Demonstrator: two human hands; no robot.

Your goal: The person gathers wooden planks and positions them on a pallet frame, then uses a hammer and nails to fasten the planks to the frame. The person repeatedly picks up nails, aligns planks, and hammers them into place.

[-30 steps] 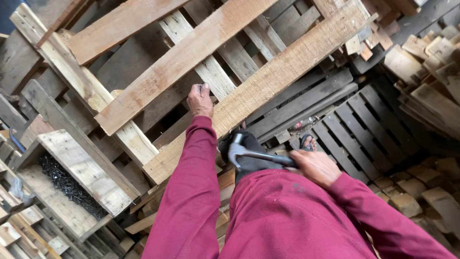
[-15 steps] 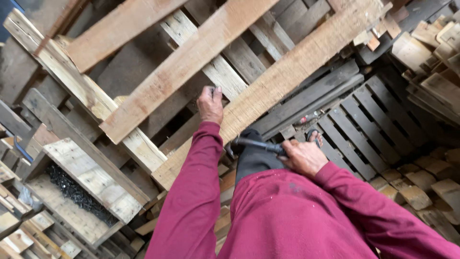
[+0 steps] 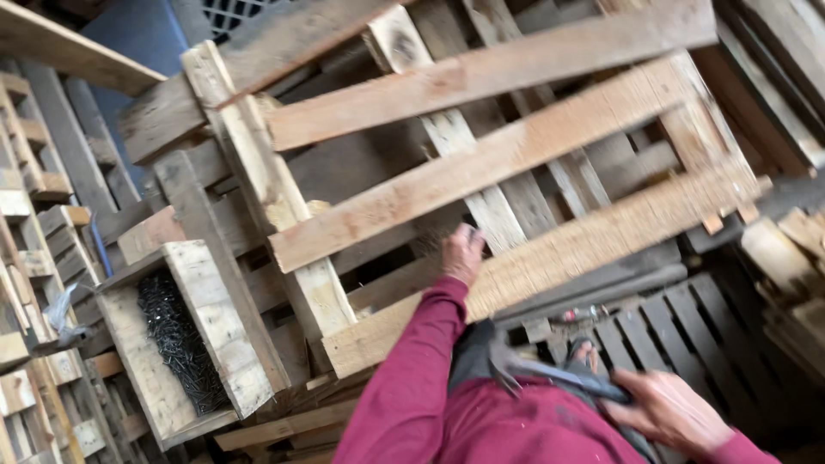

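Observation:
A light wooden pallet (image 3: 481,172) lies tilted on a stack of other pallets in front of me. My left hand (image 3: 464,253), in a dark red sleeve, reaches forward with its fingers curled on the edge of the pallet's lower plank (image 3: 593,241). My right hand (image 3: 670,412) is low at the right, close to my body. It grips the handle of a dark claw hammer (image 3: 550,374), whose head points left toward my chest. The hammer is blurred.
A wooden box (image 3: 206,326) holding several dark nails (image 3: 176,344) sits to the left of the pallet. Grey weathered pallets (image 3: 687,326) lie at the lower right. Stacked wood blocks (image 3: 34,258) fill the left edge, and loose offcuts (image 3: 782,249) lie at the right.
My right hand has drawn the hammer down and to the right, closer to my body. My left hand stays on the same plank. The view has swung left, showing more of the nail box.

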